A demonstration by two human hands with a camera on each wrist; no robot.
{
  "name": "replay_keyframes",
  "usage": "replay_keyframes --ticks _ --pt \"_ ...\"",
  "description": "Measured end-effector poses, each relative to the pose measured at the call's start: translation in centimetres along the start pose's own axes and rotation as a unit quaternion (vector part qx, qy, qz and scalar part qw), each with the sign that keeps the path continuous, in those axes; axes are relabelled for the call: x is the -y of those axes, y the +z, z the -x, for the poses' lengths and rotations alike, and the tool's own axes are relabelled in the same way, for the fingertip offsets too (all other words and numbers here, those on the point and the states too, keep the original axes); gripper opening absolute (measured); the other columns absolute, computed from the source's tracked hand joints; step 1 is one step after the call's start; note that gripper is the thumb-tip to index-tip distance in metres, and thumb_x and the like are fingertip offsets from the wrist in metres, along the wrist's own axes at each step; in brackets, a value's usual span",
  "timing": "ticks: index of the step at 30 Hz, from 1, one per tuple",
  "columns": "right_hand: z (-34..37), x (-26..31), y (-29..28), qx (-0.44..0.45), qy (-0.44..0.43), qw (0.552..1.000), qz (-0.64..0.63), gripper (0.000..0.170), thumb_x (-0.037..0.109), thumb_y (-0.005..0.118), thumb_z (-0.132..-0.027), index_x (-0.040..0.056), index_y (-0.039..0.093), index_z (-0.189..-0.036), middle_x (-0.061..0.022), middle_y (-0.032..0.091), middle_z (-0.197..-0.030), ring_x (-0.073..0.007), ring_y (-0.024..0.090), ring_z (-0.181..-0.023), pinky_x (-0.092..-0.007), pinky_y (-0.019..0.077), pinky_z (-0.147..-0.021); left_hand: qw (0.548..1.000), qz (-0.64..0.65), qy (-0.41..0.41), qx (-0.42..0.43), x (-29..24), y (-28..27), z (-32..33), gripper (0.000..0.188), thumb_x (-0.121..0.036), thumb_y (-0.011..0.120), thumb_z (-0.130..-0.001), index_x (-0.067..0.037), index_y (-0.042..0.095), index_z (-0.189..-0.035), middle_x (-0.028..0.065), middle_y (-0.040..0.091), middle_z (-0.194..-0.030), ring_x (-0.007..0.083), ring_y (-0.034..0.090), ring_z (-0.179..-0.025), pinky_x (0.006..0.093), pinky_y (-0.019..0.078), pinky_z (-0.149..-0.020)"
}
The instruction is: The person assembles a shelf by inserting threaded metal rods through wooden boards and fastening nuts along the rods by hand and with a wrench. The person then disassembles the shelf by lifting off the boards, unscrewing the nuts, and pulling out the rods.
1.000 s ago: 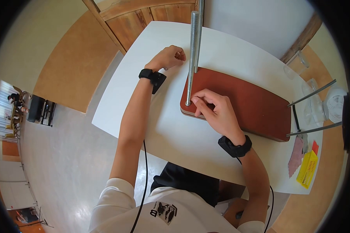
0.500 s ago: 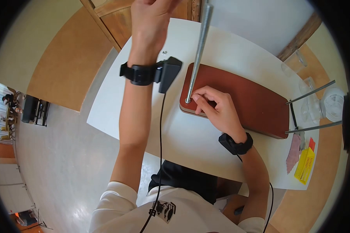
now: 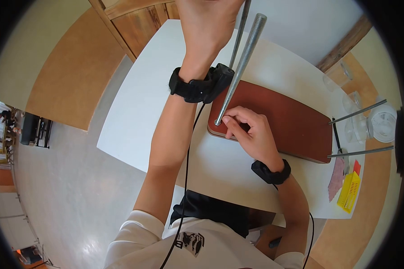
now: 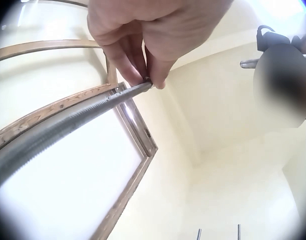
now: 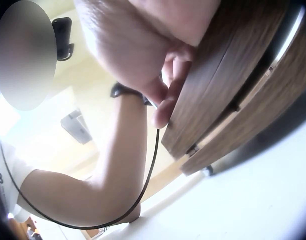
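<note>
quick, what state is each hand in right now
Left hand: closed, pinching the tip of a silver threaded metal rod.
Right hand: fingers curled at the foot of another silver threaded rod; whether they grip cannot be told.

The head view looks down on left hand point(image 3: 209, 22) and right hand point(image 3: 252, 130). Left wrist faces up, close by its hand; right wrist, equally close, shares head's board point(image 3: 292, 119).

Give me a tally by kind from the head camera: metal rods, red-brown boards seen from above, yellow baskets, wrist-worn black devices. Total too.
Metal rods: 4
Red-brown board: 1
Yellow basket: 1
Black wrist devices: 2
Total: 8
</note>
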State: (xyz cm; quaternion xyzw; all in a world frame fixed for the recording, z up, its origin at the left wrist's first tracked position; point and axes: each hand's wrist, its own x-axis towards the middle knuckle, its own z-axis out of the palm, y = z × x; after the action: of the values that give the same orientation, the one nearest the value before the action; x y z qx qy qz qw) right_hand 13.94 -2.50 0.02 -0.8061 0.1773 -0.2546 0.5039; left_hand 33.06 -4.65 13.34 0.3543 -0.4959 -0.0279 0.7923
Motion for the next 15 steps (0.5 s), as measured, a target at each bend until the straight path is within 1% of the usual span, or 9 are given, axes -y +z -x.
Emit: replay_keyframes --ticks 3,5,6,8,9,11,12,14,15 --pt "0.0 0.0 0.0 -0.002 -0.008 1.0 0.004 0.009 0.007 0.064 -0.099 0.0007 0.067 -0.094 -0.0063 0.069 -0.074 -0.0144 0.068 -0.068 -0.0264 0.0482 -0.058 1.0 -0.002 0.008 0.024 -0.3 0.0 0.1 0.018 -0.008 0.078 -0.093 0.002 0.077 -0.109 0.0064 0.077 -0.095 0.0093 0.069 -0.085 0.0224 0.0556 -0.077" --pt "0.0 0.2 0.0 -0.003 -0.006 1.0 0.0 0.009 0.008 0.064 -0.099 0.0009 0.067 -0.094 -0.0062 0.069 -0.074 -0.0146 0.068 -0.069 -0.0267 0.0485 -0.059 0.998 -0.042 -0.008 0.055 -0.8 -0.5 -0.1 0.019 -0.009 0.075 -0.096 0.002 0.076 -0.111 0.0069 0.077 -0.097 0.0104 0.07 -0.09 0.0235 0.0559 -0.081" --pt "0.0 0.4 -0.1 0.001 -0.001 1.0 0.005 0.009 0.007 0.064 -0.099 0.0008 0.067 -0.094 -0.0062 0.069 -0.074 -0.0144 0.068 -0.069 -0.0267 0.0487 -0.059 0.997 -0.042 -0.006 0.057 -0.7 -0.5 -0.1 0.019 -0.009 0.075 -0.096 0.002 0.076 -0.111 0.0069 0.077 -0.097 0.0104 0.07 -0.09 0.0235 0.0559 -0.081" --pt "-0.1 0.5 -0.1 0.003 -0.003 1.0 0.005 0.009 0.007 0.064 -0.099 0.0007 0.067 -0.094 -0.0063 0.069 -0.074 -0.0143 0.068 -0.068 -0.0267 0.0488 -0.059 0.994 0.006 -0.004 0.105 -0.4 -0.9 -0.3 0.022 -0.011 0.07 -0.1 0.003 0.074 -0.116 0.0083 0.076 -0.102 0.0123 0.07 -0.095 0.0257 0.056 -0.085" --pt "-0.1 0.5 0.0 0.003 0.002 1.0 -0.003 0.008 0.007 0.065 -0.099 0.0007 0.067 -0.094 -0.0065 0.069 -0.074 -0.0142 0.068 -0.068 -0.0269 0.0488 -0.059 0.994 0.001 0.0 0.11 -0.2 -1.1 -0.3 0.022 -0.011 0.07 -0.1 0.003 0.074 -0.116 0.0083 0.076 -0.102 0.0123 0.07 -0.095 0.0257 0.056 -0.085" --pt "0.0 0.6 0.0 0.003 -0.001 1.0 -0.013 0.008 0.007 0.065 -0.099 0.0007 0.067 -0.094 -0.0066 0.069 -0.074 -0.0142 0.068 -0.068 -0.0271 0.0488 -0.06 0.989 0.046 -0.031 0.138 0.2 -1.2 -0.4 0.027 -0.015 0.062 -0.105 0.003 0.07 -0.123 0.0097 0.074 -0.111 0.0143 0.069 -0.1 0.0277 0.0554 -0.089" --pt "0.0 0.7 0.0 0.001 0.005 1.0 -0.016 0.007 0.006 0.065 -0.098 0.0005 0.067 -0.094 -0.0068 0.069 -0.074 -0.0143 0.068 -0.068 -0.0272 0.0487 -0.06 0.989 0.041 -0.027 0.14 0.0 -1.2 -0.5 0.027 -0.015 0.062 -0.105 0.003 0.07 -0.123 0.0097 0.074 -0.111 0.0143 0.069 -0.1 0.0277 0.0554 -0.089" --pt "0.0 0.8 0.0 -0.001 0.005 1.0 -0.023 0.007 0.006 0.066 -0.098 0.0003 0.067 -0.094 -0.0071 0.069 -0.074 -0.0143 0.068 -0.068 -0.0274 0.0485 -0.06 0.98 0.08 -0.097 0.152 -0.5 -1.2 -0.4 0.031 -0.019 0.056 -0.108 0.003 0.067 -0.127 0.0108 0.073 -0.117 0.0152 0.069 -0.101 0.0284 0.055 -0.091" --pt "0.0 0.9 -0.1 -0.002 -0.002 1.0 -0.012 0.007 0.006 0.066 -0.098 0.0002 0.067 -0.095 -0.0072 0.069 -0.074 -0.0144 0.068 -0.068 -0.0275 0.0485 -0.06 0.979 0.083 -0.091 0.165 -1.1 -1.2 -0.2 0.033 -0.022 0.052 -0.11 0.002 0.064 -0.129 0.0086 0.071 -0.116 0.0134 0.066 -0.098 0.027 0.0534 -0.09"
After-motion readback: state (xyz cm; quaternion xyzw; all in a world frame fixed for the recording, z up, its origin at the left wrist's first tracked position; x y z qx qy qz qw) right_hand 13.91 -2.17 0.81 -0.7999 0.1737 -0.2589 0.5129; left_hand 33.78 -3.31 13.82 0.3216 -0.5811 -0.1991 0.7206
